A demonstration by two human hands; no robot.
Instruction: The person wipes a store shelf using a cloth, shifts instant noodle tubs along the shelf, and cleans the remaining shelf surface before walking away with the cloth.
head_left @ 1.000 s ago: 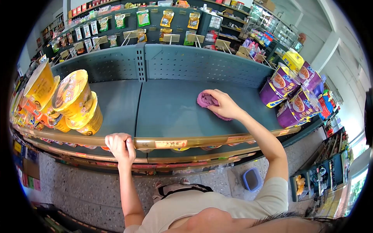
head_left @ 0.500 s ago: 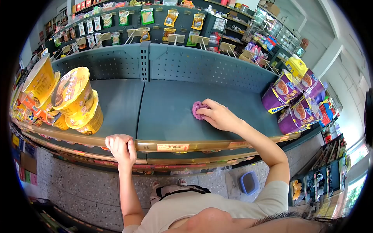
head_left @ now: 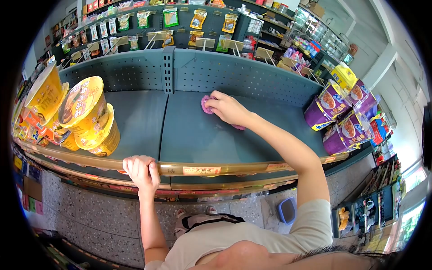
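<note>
My right hand (head_left: 227, 109) is closed on a purple cloth (head_left: 207, 104), pressing it against the dark grey shelf (head_left: 193, 144) toward the back panel. A bit of the cloth shows below the palm too. Faint wet-looking streaks mark the shelf surface near it. My left hand (head_left: 141, 172) is curled over the shelf's tan front edge rail (head_left: 243, 168), just left of an orange-and-white price label (head_left: 202, 171).
Stacked yellow noodle cups (head_left: 96, 114) stand at the shelf's left end. Purple noodle cups (head_left: 330, 103) are stacked at the right end. A perforated back panel (head_left: 238, 76) rises behind. On the floor sits a blue-rimmed bin (head_left: 287, 210).
My right hand has slid the purple cloth left and farther back across the shelf. The left hand keeps its hold on the front rail.
</note>
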